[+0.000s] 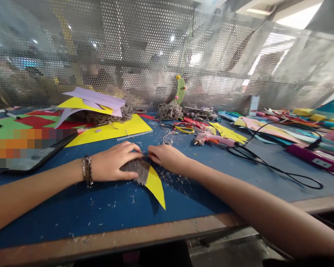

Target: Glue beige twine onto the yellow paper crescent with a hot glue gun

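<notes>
Here, close to the front edge of the counter (189, 202) and a little left of its middle, a yellow crescent (156, 187) is seen, its upper part covered by grey-brown twine (140, 168), its bare tip aimed at the front edge. Between that tip and the wooden edge strip (128, 237), a band of blue surface is left open, dusted with pale scraps (183, 181). More blue is shown to the right, beyond the right forearm.

To the hands: the left hand (111, 161) is held half open, thumb and fingers parted, and the twined part is gripped between them. The right hand (167, 157) is brought in just beside the crescent's upper edge, its fingers curled; whether anything is pinched there cannot be told.

Further out, a pink glue gun (215, 139) is laid right of the hands, its black cable (238, 150) looped toward a purple power strip (313, 157) near the right edge. On the left, a tablet (44, 161) is propped beside a yellow sheet (130, 128). Toward the back edge, a twine heap (169, 110) is topped by a green curved shape (180, 91), backed by a perforated screen (144, 29).
</notes>
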Available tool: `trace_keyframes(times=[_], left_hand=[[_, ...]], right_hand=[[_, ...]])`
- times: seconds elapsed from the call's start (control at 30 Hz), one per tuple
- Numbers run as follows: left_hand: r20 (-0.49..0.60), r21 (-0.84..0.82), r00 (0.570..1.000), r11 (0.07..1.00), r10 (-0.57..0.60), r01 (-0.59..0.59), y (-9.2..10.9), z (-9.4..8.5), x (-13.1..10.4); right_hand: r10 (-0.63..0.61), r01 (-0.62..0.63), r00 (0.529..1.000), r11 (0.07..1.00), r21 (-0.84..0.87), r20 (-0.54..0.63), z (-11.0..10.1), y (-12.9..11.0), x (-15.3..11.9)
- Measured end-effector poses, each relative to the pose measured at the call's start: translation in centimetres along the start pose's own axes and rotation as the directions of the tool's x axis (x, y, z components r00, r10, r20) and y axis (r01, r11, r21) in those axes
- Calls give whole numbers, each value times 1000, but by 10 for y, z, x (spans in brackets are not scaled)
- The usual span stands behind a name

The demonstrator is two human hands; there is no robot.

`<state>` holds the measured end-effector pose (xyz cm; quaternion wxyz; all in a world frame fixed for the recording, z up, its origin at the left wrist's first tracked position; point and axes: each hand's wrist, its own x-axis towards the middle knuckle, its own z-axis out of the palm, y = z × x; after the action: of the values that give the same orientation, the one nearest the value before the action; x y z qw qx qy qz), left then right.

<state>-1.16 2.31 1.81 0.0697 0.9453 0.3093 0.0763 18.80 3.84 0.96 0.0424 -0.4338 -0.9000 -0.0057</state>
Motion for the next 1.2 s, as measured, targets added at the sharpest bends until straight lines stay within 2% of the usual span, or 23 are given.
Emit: trace_keyframes(times=[0.1,0.37,0.5,0.7,0.97,1.1,1.2], left_hand=[[88,-15,996,1000,2,-1,-2,-4,6],[77,-50,993,995,92,-88,8,-13,11],[73,-13,996,999,50,-49,8,-10,7],[127,13,992,1000,13,-15,1,-11,13],[9,12,993,993,121,-122,11,-21,15],[-62,6,983,985,174,-174,18,-37,12],[-141,17,968,978,209,-208,24,-53,11]], right_hand=[[-21,23,999,998,64,-29,2,3,1],[-48,76,992,967,241,-120,-9,12,0],[-50,90,989,953,290,-142,-8,13,1],[-52,100,987,936,337,-150,-6,13,3],[-111,160,985,885,438,-134,-15,10,-1],[-158,207,978,841,500,-139,-23,6,-3],[-190,272,961,764,584,-199,-31,4,-5]])
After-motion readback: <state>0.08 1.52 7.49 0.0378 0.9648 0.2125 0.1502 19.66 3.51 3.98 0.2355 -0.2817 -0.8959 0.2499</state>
